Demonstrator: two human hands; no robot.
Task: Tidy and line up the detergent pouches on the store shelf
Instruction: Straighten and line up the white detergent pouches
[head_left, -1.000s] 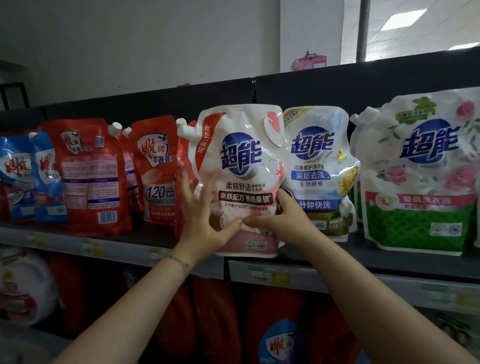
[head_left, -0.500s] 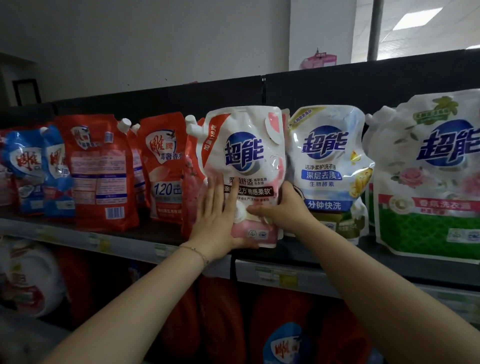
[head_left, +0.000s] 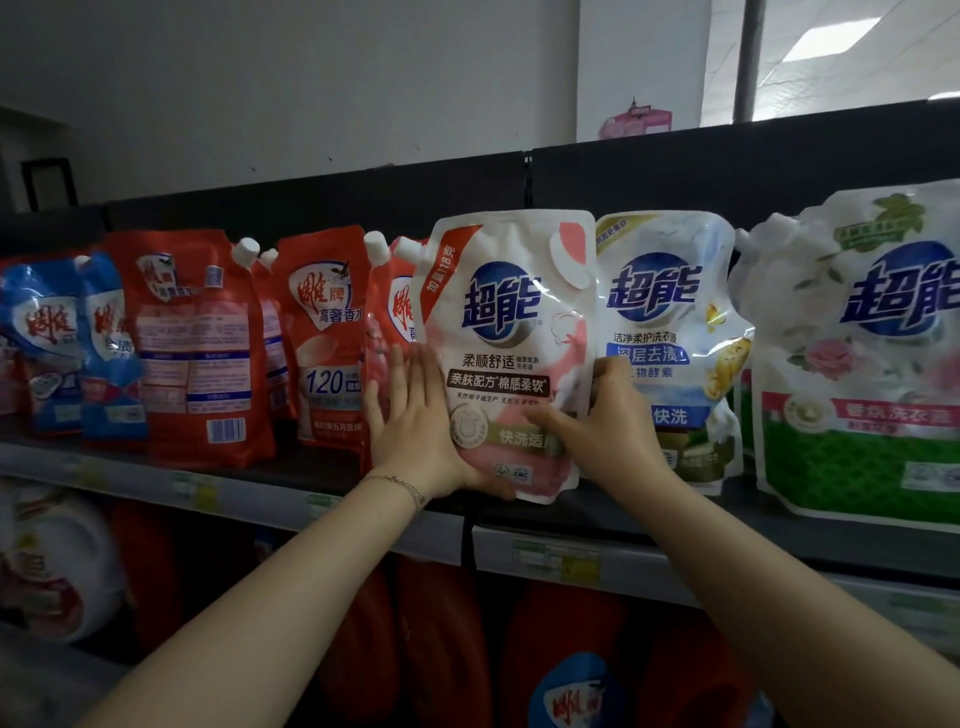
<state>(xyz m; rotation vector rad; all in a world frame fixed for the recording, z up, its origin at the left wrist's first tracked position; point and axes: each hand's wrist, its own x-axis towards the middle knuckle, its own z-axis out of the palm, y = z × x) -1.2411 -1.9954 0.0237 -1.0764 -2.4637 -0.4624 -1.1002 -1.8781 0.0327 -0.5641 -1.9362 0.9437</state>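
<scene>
A white and pink detergent pouch (head_left: 511, 317) stands upright on the dark shelf (head_left: 311, 470), its spout at the top left. My left hand (head_left: 415, 431) lies flat against its lower left side, thumb under the bottom edge. My right hand (head_left: 605, 426) grips its lower right edge. Right of it stands a white and blue pouch (head_left: 670, 291), partly behind my right hand, then a large white and green pouch (head_left: 862, 364). To the left stand red pouches (head_left: 324, 332), one red pouch turned back-side out (head_left: 197, 353), and blue pouches (head_left: 47, 338).
The shelf's front rail (head_left: 208, 493) carries price tags. Red bottles and pouches (head_left: 571, 675) fill the level below, with a white jug (head_left: 57, 566) at the lower left. A black back panel (head_left: 675, 176) runs behind the row.
The white and pink pouch has been pushed back and set more upright on the shelf. My left hand slid from its left edge onto its lower front; my right hand kept its grip.
</scene>
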